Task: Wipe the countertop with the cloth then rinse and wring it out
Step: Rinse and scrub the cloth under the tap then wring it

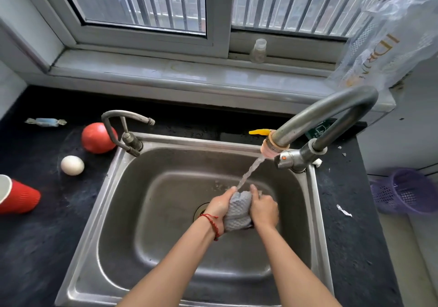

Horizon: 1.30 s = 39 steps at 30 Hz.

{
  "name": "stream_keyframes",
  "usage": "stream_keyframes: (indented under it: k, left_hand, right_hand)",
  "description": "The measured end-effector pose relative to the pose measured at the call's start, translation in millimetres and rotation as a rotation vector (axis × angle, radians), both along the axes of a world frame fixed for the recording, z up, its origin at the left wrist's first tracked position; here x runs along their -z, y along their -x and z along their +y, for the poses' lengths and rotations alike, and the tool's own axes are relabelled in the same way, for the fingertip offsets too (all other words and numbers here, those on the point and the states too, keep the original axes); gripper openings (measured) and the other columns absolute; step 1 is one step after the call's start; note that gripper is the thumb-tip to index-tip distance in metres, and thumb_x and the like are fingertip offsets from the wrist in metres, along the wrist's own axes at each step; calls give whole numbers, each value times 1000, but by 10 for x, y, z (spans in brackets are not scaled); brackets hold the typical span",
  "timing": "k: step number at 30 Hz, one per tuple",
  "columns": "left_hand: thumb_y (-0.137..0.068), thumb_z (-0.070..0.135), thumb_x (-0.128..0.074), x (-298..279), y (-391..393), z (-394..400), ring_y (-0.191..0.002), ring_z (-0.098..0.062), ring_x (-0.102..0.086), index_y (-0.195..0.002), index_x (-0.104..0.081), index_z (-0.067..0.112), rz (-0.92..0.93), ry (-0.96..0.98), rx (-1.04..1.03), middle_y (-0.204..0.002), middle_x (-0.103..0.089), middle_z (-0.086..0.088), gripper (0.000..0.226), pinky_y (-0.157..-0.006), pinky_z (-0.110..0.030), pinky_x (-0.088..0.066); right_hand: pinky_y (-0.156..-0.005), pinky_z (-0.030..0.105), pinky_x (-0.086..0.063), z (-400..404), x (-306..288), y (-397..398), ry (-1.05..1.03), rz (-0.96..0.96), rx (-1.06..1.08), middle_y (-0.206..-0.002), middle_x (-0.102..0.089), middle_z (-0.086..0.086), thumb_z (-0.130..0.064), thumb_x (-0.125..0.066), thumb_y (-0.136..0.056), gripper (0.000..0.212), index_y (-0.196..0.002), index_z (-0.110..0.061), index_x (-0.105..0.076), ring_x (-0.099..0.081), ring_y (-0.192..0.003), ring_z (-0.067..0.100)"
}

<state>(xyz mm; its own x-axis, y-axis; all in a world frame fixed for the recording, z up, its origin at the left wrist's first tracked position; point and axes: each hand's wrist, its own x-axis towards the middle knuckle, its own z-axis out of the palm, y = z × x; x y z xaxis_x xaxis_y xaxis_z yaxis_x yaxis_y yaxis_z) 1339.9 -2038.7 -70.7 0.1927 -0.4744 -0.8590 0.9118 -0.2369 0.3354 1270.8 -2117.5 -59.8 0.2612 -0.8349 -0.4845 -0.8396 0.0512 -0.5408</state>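
A grey waffle-textured cloth (237, 210) is bunched up over the middle of the steel sink (123, 214). My left hand (219, 206) grips its left side, and my right hand (264, 208) grips its right side. Water runs from the tall curved faucet (331, 112) and lands on the top of the cloth between my thumbs. The dark countertop (40, 235) surrounds the sink. The sink drain is partly hidden behind my left wrist.
On the counter at left lie a red ball (96, 138), a white egg (72, 165), a tipped red cup (17, 197) and a wrapped candy (46, 122). A second small tap (125, 126) stands at the sink's back left. A purple basket (406, 190) is at right.
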Motion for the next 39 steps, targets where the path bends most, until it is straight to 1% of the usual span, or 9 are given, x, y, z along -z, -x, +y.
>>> stream_keyframes:
  k: [2, 6, 12, 16, 22, 29, 32, 35, 39]
  left_hand:
    - [-89, 46, -49, 29, -24, -1, -81, -32, -68, -96, -65, 6, -7, -13, -52, -98, -68, -18, 44, -73, -46, -57]
    - [-96, 37, -38, 48, -75, 22, -77, -30, -65, -98, -60, 1, 13, 22, -199, -96, -65, -20, 43, -69, -40, -55]
    - [-95, 22, -42, -61, -93, -93, -44, -17, -64, -75, -59, 3, -84, 33, -316, -52, -68, -8, 32, -47, -25, -55]
    - [-94, 13, -42, -138, -101, -26, -41, -11, -62, -78, -62, 3, -205, 56, -191, -57, -67, -8, 28, -37, -16, -46]
    - [-89, 1, -52, -124, -62, 69, -40, -5, -62, -78, -60, 5, -308, 42, -154, -46, -67, 1, 15, -42, -16, -51]
    - [-83, -6, -58, -178, -113, 151, -38, -4, -59, -73, -61, 6, -345, -1, -158, -41, -63, 3, 16, -40, -14, -49]
    - [-83, -2, -58, -185, -215, 189, -53, -10, -56, -66, -63, 12, -525, -68, -88, -46, -62, 7, 23, -52, -20, -47]
    - [-85, -1, -55, -200, -337, 171, -65, -11, -50, -62, -59, 14, -751, -119, 55, -62, -57, 1, 28, -59, -17, -44]
    - [-86, 0, -54, -259, -458, 155, -63, 0, -50, -73, -60, 10, -977, -69, 238, -66, -55, 6, 17, -59, -3, -41]
  right_hand:
    - [-85, 39, -45, -10, 50, 82, -56, -33, 71, -113, -63, 29, -47, -40, -93, 56, -105, 3, -65, -55, -108, 43]
    - [-91, 35, -41, 7, 73, 200, 23, -81, -68, -120, -60, 18, -30, -50, -92, 35, -115, -5, -57, -53, -113, 34]
    - [-78, 21, -45, 297, -129, 52, -22, -475, -218, -95, -61, -3, -26, -71, -78, 25, -99, -16, -63, -58, -86, 4]
    - [-84, 29, -50, 283, -104, 20, -108, -430, -177, -98, -66, 0, -22, -76, -69, 35, -100, -23, -60, -63, -92, 13]
    - [-90, 34, -49, 201, -157, 19, -59, -403, -199, -94, -65, 4, -15, -64, -82, 21, -101, -10, -71, -62, -91, 17]
    - [-70, 28, -36, 146, -197, -10, 45, -363, -99, -82, -65, 7, -12, -46, -92, 25, -85, -1, -67, -53, -80, 19]
    - [-73, 29, -33, 77, -143, -4, -28, -375, 7, -78, -57, 4, -17, -37, -97, 26, -83, -5, -56, -49, -85, 21]
    - [-75, 27, -38, 18, -151, 28, -210, -454, -74, -77, -54, -8, -30, -54, -90, 20, -90, -9, -54, -52, -87, 17]
    - [-64, 29, -44, -86, -108, 47, -100, -179, -450, -74, -67, -1, -30, -75, -65, 25, -81, -13, -65, -59, -73, 13]
